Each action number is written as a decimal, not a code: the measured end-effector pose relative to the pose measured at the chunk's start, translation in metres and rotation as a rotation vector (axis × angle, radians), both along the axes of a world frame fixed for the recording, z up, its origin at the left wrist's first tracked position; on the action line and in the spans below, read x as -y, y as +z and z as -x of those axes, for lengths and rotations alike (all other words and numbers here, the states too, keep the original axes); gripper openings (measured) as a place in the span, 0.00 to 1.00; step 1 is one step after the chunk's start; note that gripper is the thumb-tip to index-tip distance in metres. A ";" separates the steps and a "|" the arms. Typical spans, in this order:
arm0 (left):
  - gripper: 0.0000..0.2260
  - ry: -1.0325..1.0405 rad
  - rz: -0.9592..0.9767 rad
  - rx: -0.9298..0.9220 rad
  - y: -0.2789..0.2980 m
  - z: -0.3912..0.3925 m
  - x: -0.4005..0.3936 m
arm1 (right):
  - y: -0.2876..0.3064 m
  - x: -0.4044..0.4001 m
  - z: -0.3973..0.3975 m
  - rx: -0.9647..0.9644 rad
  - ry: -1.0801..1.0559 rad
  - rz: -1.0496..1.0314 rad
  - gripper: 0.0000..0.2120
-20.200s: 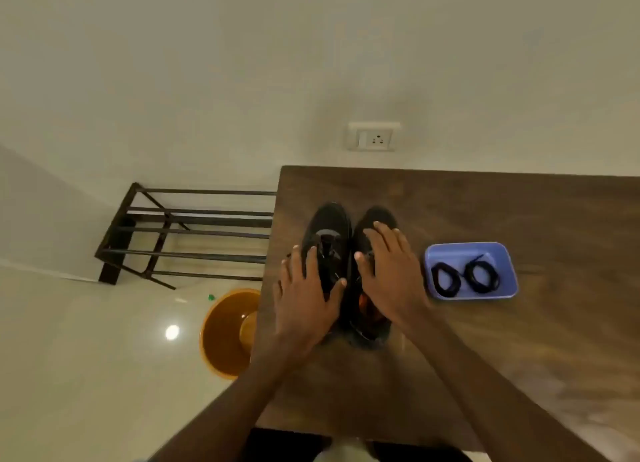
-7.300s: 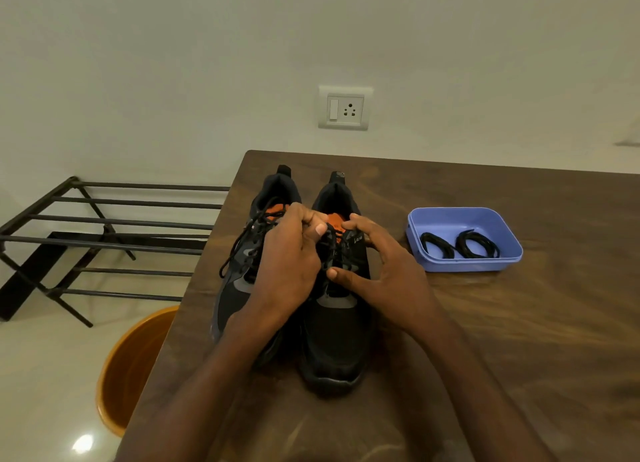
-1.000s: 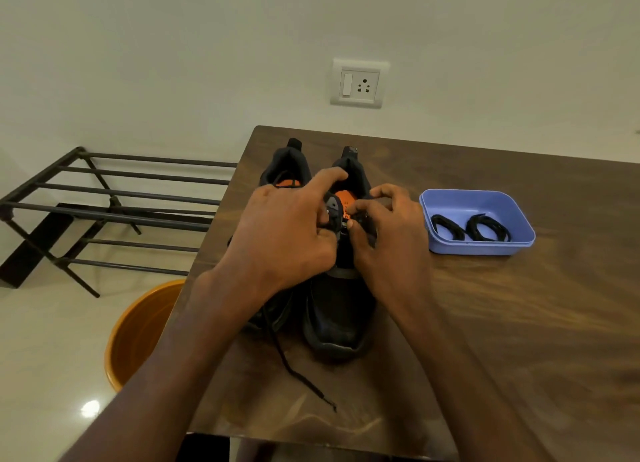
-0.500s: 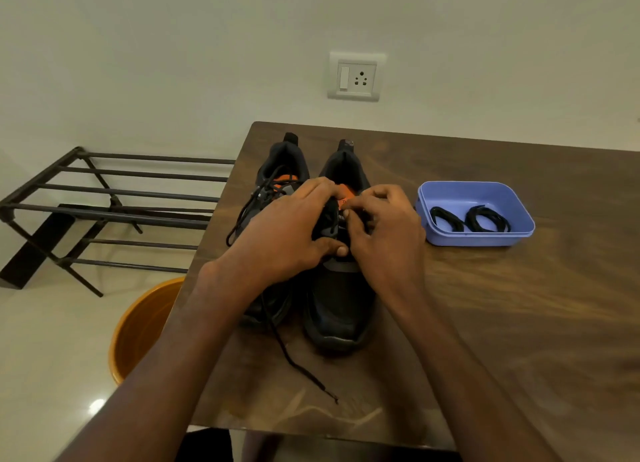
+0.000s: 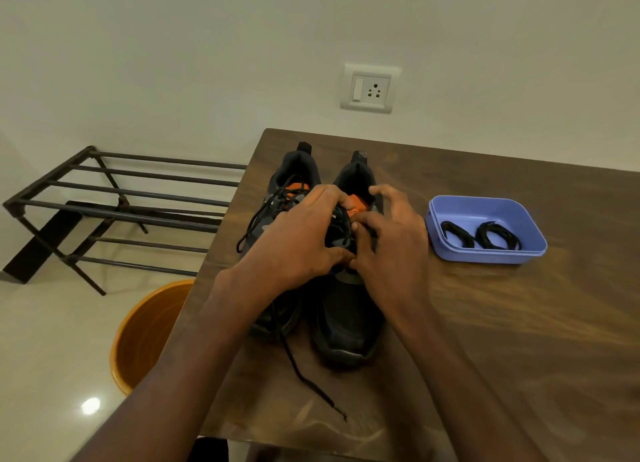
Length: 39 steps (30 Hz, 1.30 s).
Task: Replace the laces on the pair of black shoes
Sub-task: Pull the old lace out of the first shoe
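Observation:
Two black shoes with orange lining stand side by side on the wooden table [image 5: 519, 323], toes toward me. My left hand [image 5: 298, 243] grips the tongue and lace area of the right shoe [image 5: 346, 326] and lies partly over the left shoe [image 5: 294, 170]. My right hand [image 5: 391, 246] pinches the lace at the right shoe's eyelets. One loose lace end [image 5: 308, 382] trails over the table toward me. The left shoe's untied laces [image 5: 256, 215] hang off its side. Two coiled black laces [image 5: 481, 234] lie in a purple tray [image 5: 450, 205] to the right.
The table's left edge runs close beside the left shoe. Below it on the floor stands an orange bucket [image 5: 145, 337]. A dark metal rack [image 5: 114, 198] is against the wall at left. A wall socket [image 5: 370, 89] sits above the table.
My right hand's fingers have spread and shifted slightly right at the eyelets. My left hand stays on the tongue. The loose lace end still trails forward on the table.

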<state>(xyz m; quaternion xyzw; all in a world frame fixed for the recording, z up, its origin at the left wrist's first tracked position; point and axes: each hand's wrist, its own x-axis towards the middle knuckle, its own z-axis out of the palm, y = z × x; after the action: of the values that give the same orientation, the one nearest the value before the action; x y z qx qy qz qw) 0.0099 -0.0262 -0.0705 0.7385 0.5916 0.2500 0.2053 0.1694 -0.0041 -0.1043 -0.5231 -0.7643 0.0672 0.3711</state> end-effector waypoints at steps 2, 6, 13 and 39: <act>0.33 0.012 0.019 0.018 0.000 0.000 -0.001 | 0.005 0.003 -0.004 -0.191 -0.145 -0.010 0.06; 0.35 0.028 0.044 0.028 0.001 0.000 -0.002 | 0.013 0.009 -0.022 -0.440 -0.316 -0.039 0.07; 0.32 0.007 -0.007 0.018 -0.001 0.000 -0.002 | 0.004 0.002 -0.003 0.075 -0.006 -0.020 0.14; 0.33 0.037 0.058 0.063 0.003 -0.001 -0.001 | 0.021 -0.003 -0.047 -0.251 -0.406 -0.155 0.07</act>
<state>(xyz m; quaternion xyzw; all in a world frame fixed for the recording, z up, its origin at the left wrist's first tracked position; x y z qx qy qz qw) 0.0107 -0.0247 -0.0677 0.7130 0.6054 0.2596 0.2402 0.2167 -0.0009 -0.0836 -0.6234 -0.5944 -0.0030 0.5079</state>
